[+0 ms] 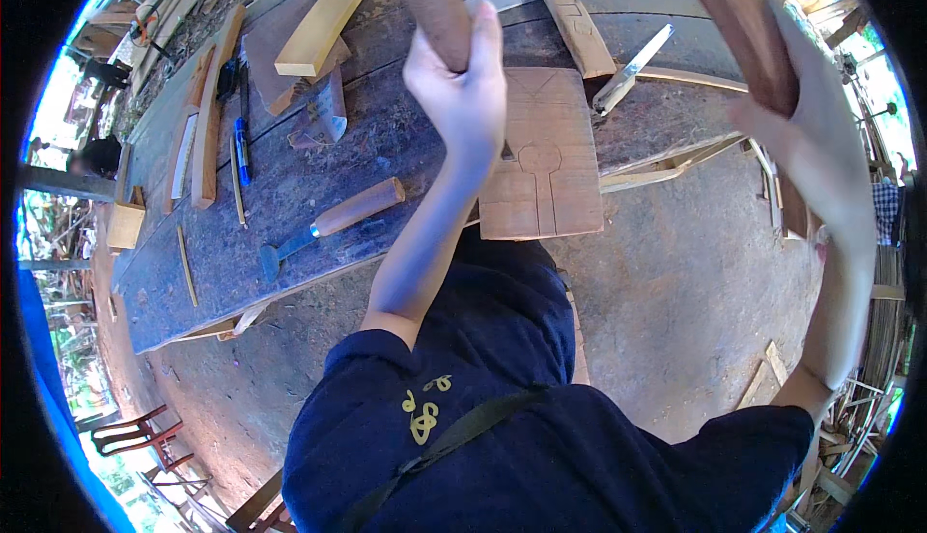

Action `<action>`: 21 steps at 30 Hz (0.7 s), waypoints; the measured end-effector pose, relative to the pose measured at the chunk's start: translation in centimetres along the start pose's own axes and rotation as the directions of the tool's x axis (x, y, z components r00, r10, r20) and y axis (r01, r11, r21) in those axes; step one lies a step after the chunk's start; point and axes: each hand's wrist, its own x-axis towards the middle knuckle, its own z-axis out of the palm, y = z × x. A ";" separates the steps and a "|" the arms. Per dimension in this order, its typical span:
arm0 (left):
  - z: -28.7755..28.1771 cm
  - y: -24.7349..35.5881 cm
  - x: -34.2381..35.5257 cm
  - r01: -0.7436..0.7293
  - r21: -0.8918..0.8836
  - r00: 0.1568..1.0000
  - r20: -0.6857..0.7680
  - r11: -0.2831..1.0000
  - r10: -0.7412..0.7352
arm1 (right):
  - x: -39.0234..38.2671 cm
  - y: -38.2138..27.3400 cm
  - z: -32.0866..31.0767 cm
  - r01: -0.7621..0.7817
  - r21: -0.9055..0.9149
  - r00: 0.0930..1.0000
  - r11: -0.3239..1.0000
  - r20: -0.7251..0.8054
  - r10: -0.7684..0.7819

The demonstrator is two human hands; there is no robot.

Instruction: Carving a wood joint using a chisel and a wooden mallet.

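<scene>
My left hand [463, 84] is wrapped round a thick brown wooden handle [432, 7] that points up. A small dark metal tip [507, 151] shows beside my wrist, over a brown wooden board [560, 147]; whether it belongs to the handle is hidden. The board has a pencilled outline, a round top on a narrow stem, and lies at the table's near edge. On the right, my right hand [816, 142] is raised and closed round a long, dark brown wooden club [739, 26], its upper end out of view.
A wood-handled chisel [359, 208] lies on the dark wooden table [290, 181]. Around it are a blue pen [241, 152], a pale curved strip [333, 16], wood strips [214, 108], a notched block [572, 21] and a light-coloured blade tool [632, 71]. A red chair [138, 434] stands at lower left.
</scene>
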 end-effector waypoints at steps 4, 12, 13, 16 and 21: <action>-0.6 2.3 0.8 0.103 -0.123 0.992 -0.062 0.987 -0.111 | -2.0 -1.0 -0.1 -0.076 0.053 0.955 0.996 0.291 0.058; -0.7 1.8 0.5 0.058 -0.067 0.998 -0.016 0.996 -0.059 | -2.6 0.4 1.6 -0.030 0.038 0.963 0.999 0.269 0.018; -0.8 1.2 0.5 0.021 -0.042 1.000 -0.010 0.999 -0.021 | -2.5 0.5 1.9 -0.027 0.051 0.963 0.998 0.270 0.013; -0.5 1.4 0.3 0.024 -0.032 1.000 0.007 0.999 -0.024 | -2.6 0.2 2.0 -0.041 0.017 0.954 0.999 0.297 0.034; -0.5 1.4 0.3 0.050 -0.039 0.998 0.039 0.998 -0.048 | -2.9 0.5 2.2 0.047 -0.021 0.966 0.999 0.254 -0.040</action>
